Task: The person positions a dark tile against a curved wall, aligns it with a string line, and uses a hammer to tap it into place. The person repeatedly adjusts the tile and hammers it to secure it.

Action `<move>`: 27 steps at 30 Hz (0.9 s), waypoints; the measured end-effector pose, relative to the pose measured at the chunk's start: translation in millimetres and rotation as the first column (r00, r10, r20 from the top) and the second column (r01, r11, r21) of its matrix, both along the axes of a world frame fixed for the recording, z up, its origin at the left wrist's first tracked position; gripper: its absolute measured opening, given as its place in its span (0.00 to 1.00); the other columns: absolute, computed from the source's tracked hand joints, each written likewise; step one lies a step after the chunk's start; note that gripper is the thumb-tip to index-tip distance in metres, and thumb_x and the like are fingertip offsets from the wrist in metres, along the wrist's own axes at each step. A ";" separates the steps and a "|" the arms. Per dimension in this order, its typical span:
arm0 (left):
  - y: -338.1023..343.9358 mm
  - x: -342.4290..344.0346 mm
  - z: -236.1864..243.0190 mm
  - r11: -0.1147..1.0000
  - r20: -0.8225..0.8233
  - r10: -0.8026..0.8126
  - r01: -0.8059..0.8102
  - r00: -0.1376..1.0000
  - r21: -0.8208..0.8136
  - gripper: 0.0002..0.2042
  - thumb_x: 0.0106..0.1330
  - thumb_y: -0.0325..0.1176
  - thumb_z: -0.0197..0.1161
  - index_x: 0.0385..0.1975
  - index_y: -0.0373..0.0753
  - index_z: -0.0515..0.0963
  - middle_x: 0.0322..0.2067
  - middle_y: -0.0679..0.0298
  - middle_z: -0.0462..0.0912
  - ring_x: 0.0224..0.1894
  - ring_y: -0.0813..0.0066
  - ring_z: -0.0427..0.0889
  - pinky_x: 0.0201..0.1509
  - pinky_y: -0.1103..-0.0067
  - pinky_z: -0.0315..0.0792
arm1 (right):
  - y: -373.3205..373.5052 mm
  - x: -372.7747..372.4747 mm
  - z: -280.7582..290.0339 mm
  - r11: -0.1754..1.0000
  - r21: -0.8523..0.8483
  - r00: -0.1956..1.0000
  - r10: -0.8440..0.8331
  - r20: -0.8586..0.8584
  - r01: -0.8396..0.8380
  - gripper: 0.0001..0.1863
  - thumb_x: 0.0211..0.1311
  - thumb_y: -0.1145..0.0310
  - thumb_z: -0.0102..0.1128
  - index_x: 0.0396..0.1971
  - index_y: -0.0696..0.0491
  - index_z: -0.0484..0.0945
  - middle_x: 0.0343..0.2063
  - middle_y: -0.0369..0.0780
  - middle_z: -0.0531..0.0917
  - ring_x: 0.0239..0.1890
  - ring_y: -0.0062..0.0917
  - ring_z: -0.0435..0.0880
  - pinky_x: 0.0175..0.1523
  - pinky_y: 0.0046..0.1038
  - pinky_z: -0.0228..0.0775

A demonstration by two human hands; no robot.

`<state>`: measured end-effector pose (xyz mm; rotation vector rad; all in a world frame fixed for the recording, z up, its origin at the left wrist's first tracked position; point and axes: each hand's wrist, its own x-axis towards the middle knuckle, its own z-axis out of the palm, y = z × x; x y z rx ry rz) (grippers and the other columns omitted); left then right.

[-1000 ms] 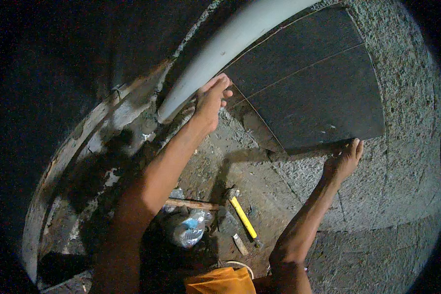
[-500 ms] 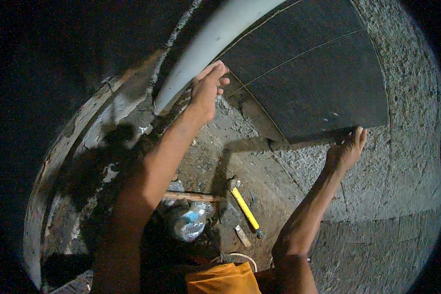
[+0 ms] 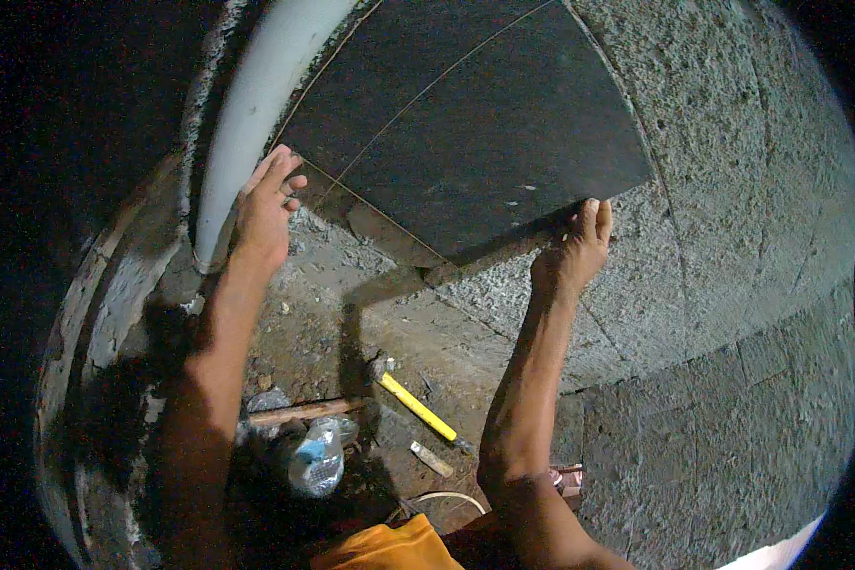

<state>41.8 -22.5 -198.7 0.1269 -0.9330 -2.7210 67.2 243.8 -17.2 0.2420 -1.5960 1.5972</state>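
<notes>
A large dark grey tile (image 3: 484, 123) with thin pale lines across it stands against a rough cement wall. My left hand (image 3: 271, 214) is at the tile's left corner, beside a white pipe (image 3: 261, 104), its fingers curled at the edge. With thumb and fingers, my right hand (image 3: 579, 247) grips the tile's lower edge near its right end. The tile's back side is hidden.
On the dirt floor below lie a yellow-handled hammer (image 3: 418, 406), a wooden stick (image 3: 304, 411), a clear plastic bag (image 3: 318, 461) and a small flat pale piece (image 3: 431, 459). Rough cement wall (image 3: 722, 180) extends to the right, with darker grey tiling (image 3: 693, 446) below it.
The whole view has swung, so the tile, pipe, floor things and both hands sit farther left. Both hands stay at about the same places on the tile.
</notes>
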 end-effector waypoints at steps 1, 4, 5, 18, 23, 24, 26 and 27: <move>0.6 -1.2 -1.7 1.000 0.000 -0.007 0.007 1.000 0.003 0.29 0.61 0.45 0.55 0.56 0.31 0.61 0.49 0.60 0.71 0.38 0.81 0.69 0.35 0.85 0.60 | 0.5 -0.9 0.5 1.000 -0.001 1.000 -0.028 -0.001 0.028 0.19 0.60 0.64 0.55 0.49 0.53 0.68 0.28 0.30 0.73 0.29 0.15 0.68 0.33 0.19 0.61; 3.0 -4.0 -3.5 1.000 0.001 -0.012 0.012 1.000 0.005 0.29 0.61 0.46 0.55 0.56 0.32 0.62 0.49 0.61 0.71 0.38 0.80 0.69 0.35 0.84 0.60 | 1.1 0.7 1.8 0.998 -0.029 0.998 -0.057 -0.009 0.057 0.21 0.60 0.64 0.55 0.51 0.55 0.66 0.29 0.31 0.73 0.30 0.15 0.68 0.35 0.20 0.62; 4.4 -4.6 -2.7 1.000 0.001 -0.011 0.011 1.000 0.005 0.29 0.61 0.46 0.55 0.56 0.32 0.62 0.48 0.61 0.71 0.38 0.80 0.69 0.35 0.84 0.60 | 2.7 0.4 2.2 0.998 -0.037 0.999 -0.042 -0.015 0.041 0.21 0.60 0.64 0.55 0.52 0.55 0.66 0.29 0.31 0.73 0.30 0.15 0.68 0.35 0.20 0.62; 0.8 2.5 5.6 1.000 0.037 -0.014 0.014 0.999 0.008 0.27 0.62 0.45 0.55 0.55 0.33 0.64 0.47 0.63 0.72 0.36 0.83 0.69 0.33 0.85 0.61 | -7.8 3.7 5.0 0.998 -0.030 0.999 -0.053 -0.003 0.053 0.23 0.61 0.63 0.54 0.54 0.56 0.64 0.36 0.34 0.76 0.34 0.16 0.72 0.36 0.21 0.64; 2.9 3.0 2.7 1.000 0.024 -0.015 0.015 1.000 0.025 0.26 0.62 0.46 0.55 0.54 0.35 0.65 0.45 0.63 0.73 0.36 0.83 0.70 0.33 0.85 0.61 | -3.4 1.6 3.5 0.997 -0.006 0.997 -0.076 -0.010 0.076 0.23 0.61 0.64 0.54 0.53 0.57 0.64 0.33 0.32 0.75 0.31 0.14 0.70 0.34 0.18 0.62; 3.2 3.3 2.7 1.000 0.024 -0.019 0.018 1.000 0.023 0.26 0.62 0.46 0.55 0.54 0.35 0.65 0.45 0.64 0.73 0.36 0.83 0.70 0.34 0.85 0.61 | -1.5 0.6 2.2 0.998 -0.001 0.998 -0.064 -0.029 0.064 0.23 0.61 0.64 0.54 0.54 0.57 0.64 0.33 0.32 0.75 0.31 0.14 0.70 0.34 0.18 0.62; 0.1 3.5 4.2 1.000 0.024 -0.019 0.018 1.000 0.022 0.25 0.61 0.46 0.55 0.54 0.36 0.66 0.44 0.64 0.74 0.35 0.83 0.70 0.34 0.84 0.61 | -3.2 1.2 3.4 0.998 -0.024 0.998 -0.061 0.001 0.061 0.22 0.61 0.64 0.54 0.53 0.56 0.65 0.31 0.31 0.74 0.30 0.13 0.69 0.34 0.17 0.61; -1.3 2.8 3.5 1.000 0.019 -0.018 0.017 1.000 0.025 0.25 0.61 0.46 0.56 0.54 0.36 0.66 0.44 0.64 0.74 0.35 0.83 0.70 0.34 0.84 0.61 | -3.6 0.2 3.4 0.998 -0.016 0.998 -0.065 0.006 0.065 0.22 0.61 0.64 0.54 0.53 0.56 0.65 0.31 0.31 0.74 0.30 0.13 0.68 0.33 0.17 0.61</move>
